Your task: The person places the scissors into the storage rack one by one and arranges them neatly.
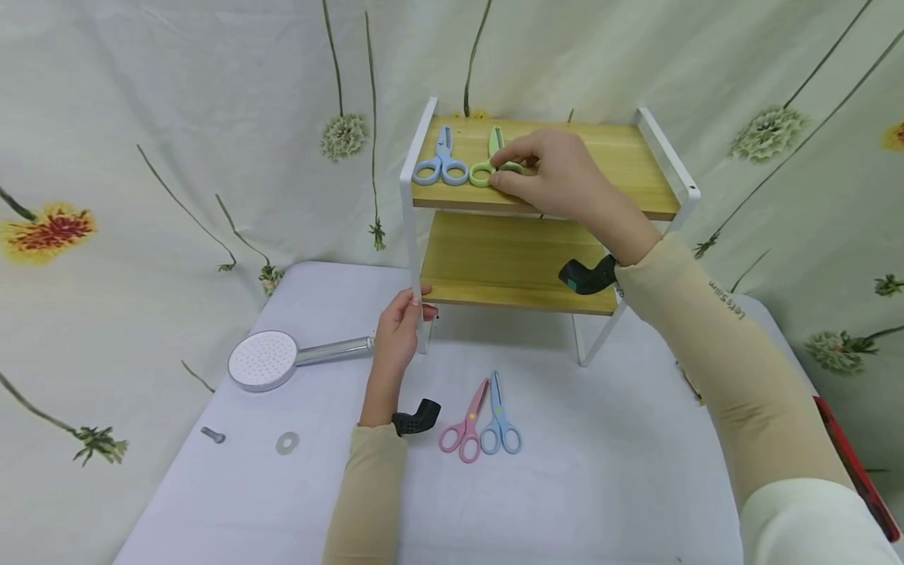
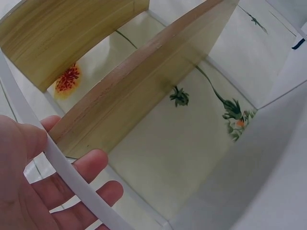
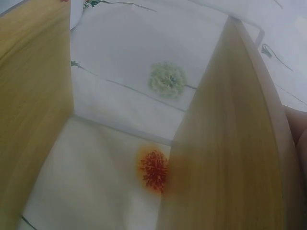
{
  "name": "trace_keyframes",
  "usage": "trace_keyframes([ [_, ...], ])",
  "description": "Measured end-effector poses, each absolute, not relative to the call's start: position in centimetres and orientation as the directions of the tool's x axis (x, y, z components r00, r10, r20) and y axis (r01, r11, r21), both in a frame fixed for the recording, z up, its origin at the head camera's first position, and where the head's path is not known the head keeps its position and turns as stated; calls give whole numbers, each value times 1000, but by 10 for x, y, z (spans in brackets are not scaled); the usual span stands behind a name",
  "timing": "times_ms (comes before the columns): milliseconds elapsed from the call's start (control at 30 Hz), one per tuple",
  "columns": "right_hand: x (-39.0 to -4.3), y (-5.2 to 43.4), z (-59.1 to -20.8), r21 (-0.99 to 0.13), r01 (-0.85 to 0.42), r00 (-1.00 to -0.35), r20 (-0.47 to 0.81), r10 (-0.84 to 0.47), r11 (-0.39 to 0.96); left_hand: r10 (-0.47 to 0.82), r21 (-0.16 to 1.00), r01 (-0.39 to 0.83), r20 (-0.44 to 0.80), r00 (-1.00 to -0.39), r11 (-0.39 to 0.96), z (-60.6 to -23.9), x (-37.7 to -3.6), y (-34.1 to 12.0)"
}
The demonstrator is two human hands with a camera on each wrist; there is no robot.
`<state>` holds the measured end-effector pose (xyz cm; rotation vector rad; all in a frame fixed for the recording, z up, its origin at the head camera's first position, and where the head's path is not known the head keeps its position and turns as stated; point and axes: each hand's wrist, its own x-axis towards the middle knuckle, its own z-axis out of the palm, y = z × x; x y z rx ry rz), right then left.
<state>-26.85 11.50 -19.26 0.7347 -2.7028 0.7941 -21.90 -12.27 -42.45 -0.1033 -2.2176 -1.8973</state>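
A small two-tier rack has wooden shelves and a white frame (image 1: pixel 410 235). On its upper shelf (image 1: pixel 593 149) lie blue scissors (image 1: pixel 442 157) and, to their right, green scissors (image 1: pixel 496 141). My right hand (image 1: pixel 558 173) pinches the green scissors by the handles with thumb and fingers, covering part of them. Lower down, my left hand (image 1: pixel 399 329) grips the rack's left upright beside the lower shelf (image 1: pixel 515 263). In the left wrist view, the left hand's fingers (image 2: pixel 91 165) pass around the white bar. Only a sliver of skin shows at the right wrist view's right edge.
Pink scissors (image 1: pixel 464 428) and a second blue pair (image 1: pixel 500 424) lie on the white table in front of the rack. Leftward are a shower head (image 1: pixel 264 361), a grey bolt-like piece (image 1: pixel 213 435) and a flat ring (image 1: pixel 286 443). Flowered cloth (image 1: pixel 212 118) hangs behind.
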Motion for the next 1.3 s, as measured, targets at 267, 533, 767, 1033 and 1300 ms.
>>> trace_keyframes([
  [267,-267,115,-194,-432,-526,-846,354,-398,733,-91,967,192,209,-974,169,-424,-220,-123],
  [533,-264,116,-194,-441,-517,-851,355,-386,734,-82,964,204,220,-972,171,-423,-219,-123],
  [767,-256,119,-203,-408,-647,-731,571,-373,644,-93,956,219,240,-966,194,-425,-218,-124],
  [1033,-204,124,-259,-221,-891,-368,865,-343,397,-88,968,187,204,-975,167,-425,-217,-126],
  [1300,-160,138,-349,-443,-847,-532,713,-456,295,-85,965,203,219,-972,167,-423,-217,-124],
])
